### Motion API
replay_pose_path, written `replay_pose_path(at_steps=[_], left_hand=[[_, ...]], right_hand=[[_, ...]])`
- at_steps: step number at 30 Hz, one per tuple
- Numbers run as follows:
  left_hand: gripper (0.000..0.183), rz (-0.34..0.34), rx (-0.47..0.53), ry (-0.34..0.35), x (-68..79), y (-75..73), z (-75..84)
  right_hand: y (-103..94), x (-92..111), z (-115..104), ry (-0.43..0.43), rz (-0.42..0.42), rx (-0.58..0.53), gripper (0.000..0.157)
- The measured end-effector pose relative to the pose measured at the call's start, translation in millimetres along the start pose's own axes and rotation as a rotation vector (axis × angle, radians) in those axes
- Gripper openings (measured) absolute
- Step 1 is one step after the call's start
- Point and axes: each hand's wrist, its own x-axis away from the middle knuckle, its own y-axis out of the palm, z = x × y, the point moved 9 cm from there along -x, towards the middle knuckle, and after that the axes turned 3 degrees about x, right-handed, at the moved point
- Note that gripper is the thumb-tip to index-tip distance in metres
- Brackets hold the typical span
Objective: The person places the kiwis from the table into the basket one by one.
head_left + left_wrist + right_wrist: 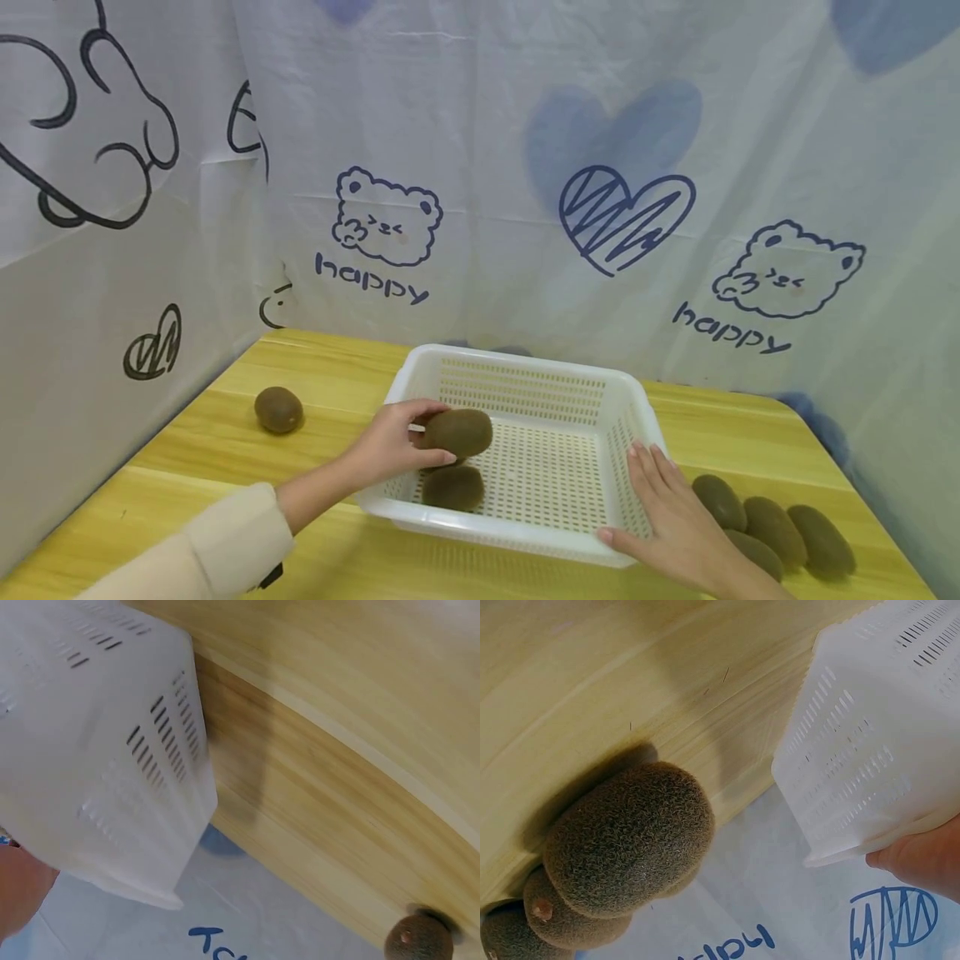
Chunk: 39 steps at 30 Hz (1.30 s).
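**Left hand [396,443] grips a kiwi [463,433] at the basket's [547,475] 9 o'clock end**

The left hand has its thumb and fingers curled round the near end of this kiwi, which lies at 3 o'clock from the palm, long axis running roughly 9 to 3. A lower kiwi [453,487] sits in the basket at 6 o'clock from it. A brown patch behind the fingers may be another; I cannot tell.

The right hand [671,518], fingers nearly straight and holding no fruit, rests on the basket's 3 o'clock rim. Just beyond it, at 3 to 4 o'clock, a cluster of kiwis [775,532] lies on the counter [333,367]; a lone kiwi [279,410] lies at 10 o'clock from the left hand.

Count: one basket; seven clear kiwis: one gripped, one below, four clustered, one alone.
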Motion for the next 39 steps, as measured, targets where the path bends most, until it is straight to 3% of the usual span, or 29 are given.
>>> replay_pose_path(at_steps=[7, 15, 24, 32, 39], left_hand=[[0.052, -0.114, -0.009, 0.022, -5.4, 29.9, 6.1], [0.054, -0.244, -0.181, 0.052, -11.7, 61.4, 12.7], [0.049, -0.425, -0.247, 0.063, -16.0, 95.5, 12.8], [0.037, -0.504, -0.333, 0.085, -15.8, 109.3, 16.1], [0.039, -0.513, -0.340, 0.043, -15.7, 106.6, 19.2]], right_hand=[[1.1, 0, 1, 0.000, -0.004, -0.011, 0.098], [1.0, 1, 0, -0.006, 0.011, -0.018, 0.097], [2.2, 1, 1, -0.009, 0.010, -0.028, 0.096], [2.4, 0, 2, 0.000, -0.003, -0.023, 0.097], [2.1, 0, 2, 0.006, -0.017, -0.022, 0.098]])
